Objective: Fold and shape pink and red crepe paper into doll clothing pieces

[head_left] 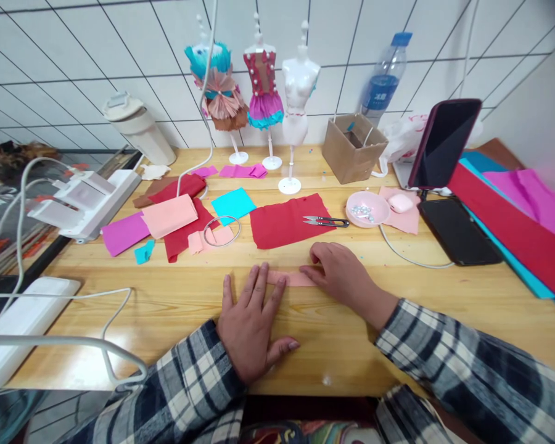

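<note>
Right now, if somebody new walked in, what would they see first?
Probably the three little white mannequins in a row by the tiled wall, two wearing bright clothes. Next, perhaps, the red piece in the table's middle, with snips across its right edge. In front of that, the left hand and right hand touch a pink strip.

We hold our left hand (pixel 250 324) palm-down, fingers spread, thumb out to the side. Our right hand (pixel 341 274) is curled, its fingertips partly hidden, so we cannot tell whether they pinch.
</note>
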`<state>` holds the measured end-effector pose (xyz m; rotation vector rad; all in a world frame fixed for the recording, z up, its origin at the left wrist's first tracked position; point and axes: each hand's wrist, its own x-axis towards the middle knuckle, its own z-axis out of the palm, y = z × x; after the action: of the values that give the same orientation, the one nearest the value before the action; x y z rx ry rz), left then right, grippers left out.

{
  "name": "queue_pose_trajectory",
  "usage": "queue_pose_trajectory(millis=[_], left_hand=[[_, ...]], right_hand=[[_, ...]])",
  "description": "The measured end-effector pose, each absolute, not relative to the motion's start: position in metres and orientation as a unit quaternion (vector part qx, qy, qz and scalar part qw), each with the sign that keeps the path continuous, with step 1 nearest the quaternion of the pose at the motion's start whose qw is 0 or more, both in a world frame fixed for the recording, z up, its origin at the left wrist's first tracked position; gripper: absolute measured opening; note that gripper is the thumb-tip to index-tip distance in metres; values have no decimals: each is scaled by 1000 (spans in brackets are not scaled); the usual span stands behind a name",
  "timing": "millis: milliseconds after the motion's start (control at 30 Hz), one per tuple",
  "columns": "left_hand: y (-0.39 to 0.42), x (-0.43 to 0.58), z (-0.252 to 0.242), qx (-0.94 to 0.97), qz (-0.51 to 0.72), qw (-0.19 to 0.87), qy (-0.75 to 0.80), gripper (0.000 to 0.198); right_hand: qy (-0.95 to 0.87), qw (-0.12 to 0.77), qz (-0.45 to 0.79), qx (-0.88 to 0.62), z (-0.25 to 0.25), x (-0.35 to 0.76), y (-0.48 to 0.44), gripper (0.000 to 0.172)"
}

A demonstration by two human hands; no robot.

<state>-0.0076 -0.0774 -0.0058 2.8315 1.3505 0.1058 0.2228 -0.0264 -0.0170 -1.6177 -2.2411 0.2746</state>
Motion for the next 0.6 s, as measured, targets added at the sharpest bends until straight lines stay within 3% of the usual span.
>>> queue_pose_trajectory(millis=[600], left_hand=[[-87, -11, -4, 842, 30, -21, 538, 89]], right_hand=[[-788, 185, 103, -578, -16, 222, -28, 21]])
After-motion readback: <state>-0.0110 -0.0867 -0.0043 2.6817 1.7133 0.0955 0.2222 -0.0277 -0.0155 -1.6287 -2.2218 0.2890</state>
